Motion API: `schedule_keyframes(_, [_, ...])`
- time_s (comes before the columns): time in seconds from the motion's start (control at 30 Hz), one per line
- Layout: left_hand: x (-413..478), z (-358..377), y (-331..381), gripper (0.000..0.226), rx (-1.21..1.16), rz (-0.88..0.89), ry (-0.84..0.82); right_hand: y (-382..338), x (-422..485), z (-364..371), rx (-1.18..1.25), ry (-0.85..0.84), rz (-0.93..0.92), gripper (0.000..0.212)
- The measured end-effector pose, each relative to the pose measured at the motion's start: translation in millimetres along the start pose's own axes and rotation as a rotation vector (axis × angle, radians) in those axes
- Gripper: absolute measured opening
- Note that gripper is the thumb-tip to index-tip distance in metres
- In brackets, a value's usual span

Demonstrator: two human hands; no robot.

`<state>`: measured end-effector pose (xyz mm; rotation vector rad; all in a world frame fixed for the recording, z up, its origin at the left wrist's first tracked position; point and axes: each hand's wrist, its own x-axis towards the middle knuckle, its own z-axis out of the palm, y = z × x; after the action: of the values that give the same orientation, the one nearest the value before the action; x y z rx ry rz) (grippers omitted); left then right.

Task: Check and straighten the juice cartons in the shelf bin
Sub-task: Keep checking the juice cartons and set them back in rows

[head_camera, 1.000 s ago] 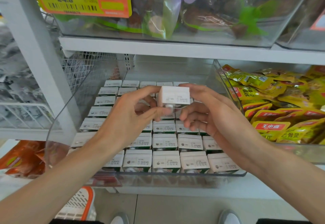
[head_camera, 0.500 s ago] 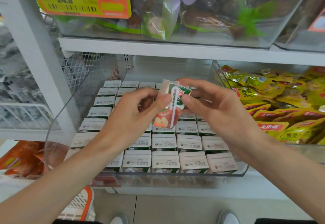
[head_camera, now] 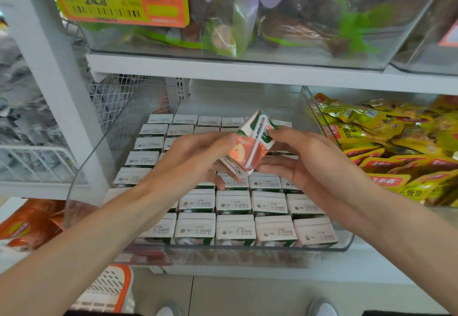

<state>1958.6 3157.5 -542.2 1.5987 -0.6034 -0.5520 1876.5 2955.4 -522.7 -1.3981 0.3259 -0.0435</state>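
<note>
I hold one small red-and-green juice carton (head_camera: 247, 142), white straw on its face, gripped between my left hand (head_camera: 195, 157) and right hand (head_camera: 304, 162). It leans further over than half a second ago. Beneath my forearms (nearest row only), five white-topped cartons (head_camera: 235, 229) stand in the clear plastic shelf bin (head_camera: 247, 250).

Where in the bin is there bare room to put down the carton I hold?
Bare floor shows in the bin, between its back and the last row of cartons. The front rows stand packed side to side, right up to the bin's front. Any gap beneath the left hand, the right hand and the held carton is hidden.
</note>
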Motion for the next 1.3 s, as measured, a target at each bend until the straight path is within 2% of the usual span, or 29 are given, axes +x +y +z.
schedule_keyframes(0.1, [-1.9,-0.1,-1.8,0.035,0.106,0.046,0.014,-2.3,-0.1,-1.1,-0.233,-0.004,-0.113,0.031])
schedule_keyframes(0.23, [0.2,5.0,-7.4,0.04,0.081,0.09,0.064,-6.8,-0.5,-1.7,-0.606,0.004,-0.446,0.038])
schedule_keyframes(0.3, [3.6,8.5,-8.6,0.042,0.102,0.118,0.097,-10.7,3.9,-3.1,-0.736,0.02,-0.532,0.041])
schedule_keyframes(0.37, [6.8,11.0,-9.4,0.045,0.131,0.145,0.122,-17.1,9.7,-6.7,-0.855,0.088,-0.609,0.039])
schedule_keyframes(0.47, [8.2,12.6,-11.3,0.047,0.253,0.177,0.157,-28.1,18.2,-15.2,-1.11,0.299,-0.721,0.033])
schedule_keyframes(0.53, [7.6,14.3,-12.2,0.044,0.322,0.187,0.162,-31.5,24.2,-20.6,-1.263,0.394,-0.718,0.032])
schedule_keyframes(0.63, [7.9,16.1,-12.1,0.039,0.346,0.194,0.158,-29.4,32.0,-24.6,-1.39,0.421,-0.7,0.033])
schedule_keyframes(0.93, [9.8,12.6,-14.5,0.035,0.36,0.224,0.173,-27.4,47.3,-29.4,-1.479,0.456,-0.734,0.04])
schedule_keyframes(1.1, [10.4,10.0,-15.3,0.036,0.368,0.235,0.194,-26.6,55.3,-28.7,-1.555,0.421,-0.682,0.044])
schedule_keyframes(1.3, [10.3,8.0,-15.2,0.038,0.375,0.237,0.209,-26.0,64.6,-30.5,-1.653,0.312,-0.511,0.051])
